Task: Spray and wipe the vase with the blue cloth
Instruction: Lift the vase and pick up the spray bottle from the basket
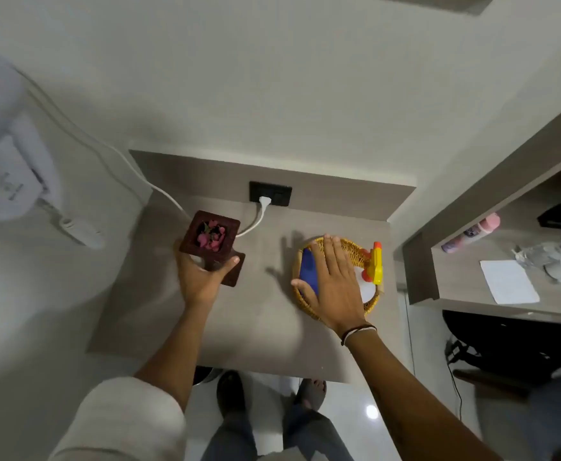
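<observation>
Grey table (259,327): vase (209,239) within left fingers (230,261).

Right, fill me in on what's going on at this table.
A person stands at a small table. The left hand grips the dark square vase, which holds pink flowers. The right hand is spread flat over a wicker basket, above the blue cloth. The spray bottle lies in the basket, untouched. No spraying or wiping has started.

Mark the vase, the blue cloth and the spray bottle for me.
vase (209,235): head view, on its square top rim.
blue cloth (306,266): head view, on its exposed left part.
spray bottle (375,264): head view, on its yellow trigger head.
</observation>
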`<state>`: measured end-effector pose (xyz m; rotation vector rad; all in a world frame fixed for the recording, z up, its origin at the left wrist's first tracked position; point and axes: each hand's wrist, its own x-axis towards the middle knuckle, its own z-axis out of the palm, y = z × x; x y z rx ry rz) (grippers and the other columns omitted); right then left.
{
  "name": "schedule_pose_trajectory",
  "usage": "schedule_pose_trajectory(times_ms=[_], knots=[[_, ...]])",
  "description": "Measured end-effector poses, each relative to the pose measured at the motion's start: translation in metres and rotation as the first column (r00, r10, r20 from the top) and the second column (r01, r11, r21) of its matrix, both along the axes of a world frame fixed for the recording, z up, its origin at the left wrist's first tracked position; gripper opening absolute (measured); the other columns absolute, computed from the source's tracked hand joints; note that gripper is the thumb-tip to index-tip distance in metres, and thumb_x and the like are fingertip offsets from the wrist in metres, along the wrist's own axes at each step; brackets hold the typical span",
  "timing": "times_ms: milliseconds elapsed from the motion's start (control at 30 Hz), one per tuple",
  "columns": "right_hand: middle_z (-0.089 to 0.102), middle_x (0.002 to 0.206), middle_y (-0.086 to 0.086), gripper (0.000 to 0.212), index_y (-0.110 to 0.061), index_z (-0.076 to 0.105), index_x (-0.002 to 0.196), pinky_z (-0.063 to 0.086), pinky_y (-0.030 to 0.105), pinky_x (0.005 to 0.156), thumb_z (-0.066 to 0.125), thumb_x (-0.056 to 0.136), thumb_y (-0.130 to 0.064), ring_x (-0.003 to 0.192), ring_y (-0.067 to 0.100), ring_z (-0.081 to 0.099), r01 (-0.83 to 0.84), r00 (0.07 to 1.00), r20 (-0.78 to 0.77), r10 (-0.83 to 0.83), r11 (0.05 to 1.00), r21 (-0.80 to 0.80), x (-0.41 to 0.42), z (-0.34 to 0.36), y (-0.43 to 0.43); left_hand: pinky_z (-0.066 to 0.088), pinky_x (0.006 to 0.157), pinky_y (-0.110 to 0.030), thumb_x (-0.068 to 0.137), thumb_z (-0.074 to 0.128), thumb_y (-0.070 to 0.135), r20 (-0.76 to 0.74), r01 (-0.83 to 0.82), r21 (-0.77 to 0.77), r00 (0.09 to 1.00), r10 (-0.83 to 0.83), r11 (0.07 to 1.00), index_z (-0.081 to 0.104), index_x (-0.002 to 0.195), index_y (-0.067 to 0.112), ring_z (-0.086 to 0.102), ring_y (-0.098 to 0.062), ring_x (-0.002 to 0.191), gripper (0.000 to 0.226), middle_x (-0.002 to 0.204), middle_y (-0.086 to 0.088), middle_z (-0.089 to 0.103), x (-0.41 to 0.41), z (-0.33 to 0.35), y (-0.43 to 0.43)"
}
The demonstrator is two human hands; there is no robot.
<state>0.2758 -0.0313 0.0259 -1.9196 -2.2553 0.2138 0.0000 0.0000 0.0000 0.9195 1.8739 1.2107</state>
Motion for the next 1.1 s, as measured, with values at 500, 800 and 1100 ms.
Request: schedule_pose_trajectory(times_ms=[500, 800, 1100], knots=[[0.05, 0.161, 0.01, 0.061, -0.013, 0.052, 0.151, 0.039, 0.049, 0.126, 0.058, 0.104, -0.05, 0.157, 0.029, 0.037, 0.273, 0.937, -0.223, -0.267, 0.962, -0.007, 0.002, -0.079, -0.077, 0.063, 0.098, -0.034, 0.071, 0.103, 0.013, 0.124, -0.002, 0.135, 0.992, -0.015, 0.991, 0.075, 0.116, 0.032, 0.079, -0.018, 0.113, 0.057, 0.119, 0.002, 0.082, 0.005, -0.05, 0.016], [0.052, 0.149, 0.001, 0.076, -0.021, 0.039, 0.153, 0.053, 0.042, 0.113, 0.074, 0.094, -0.053, 0.139, 0.02, 0.05, 0.73, 0.425, -0.667, -0.612, 0.668, -0.148, 0.035, -0.081, -0.045, 0.063, 0.093, -0.022, 0.069, 0.103, 0.027, 0.132, 0.024, 0.171, 0.99, -0.047, 0.985, 0.076, 0.129, 0.027, 0.079, -0.007, 0.111, 0.066, 0.12, 0.007, 0.083, 0.005, -0.051, 0.006], [0.067, 0.136, -0.002, 0.042, -0.032, 0.049, 0.141, 0.06, 0.043, 0.103, 0.067, 0.104, -0.035, 0.124, 0.018, 0.066, 0.661, 0.355, -0.791, -0.499, 0.732, -0.166, 0.052, -0.086, 0.012, 0.064, 0.093, -0.024, 0.057, 0.106, 0.049, 0.266, 0.077, 0.193, 0.955, -0.128, 0.978, 0.081, 0.115, 0.042, 0.079, -0.011, 0.115, 0.064, 0.116, 0.015, 0.085, -0.003, -0.051, 0.001]])
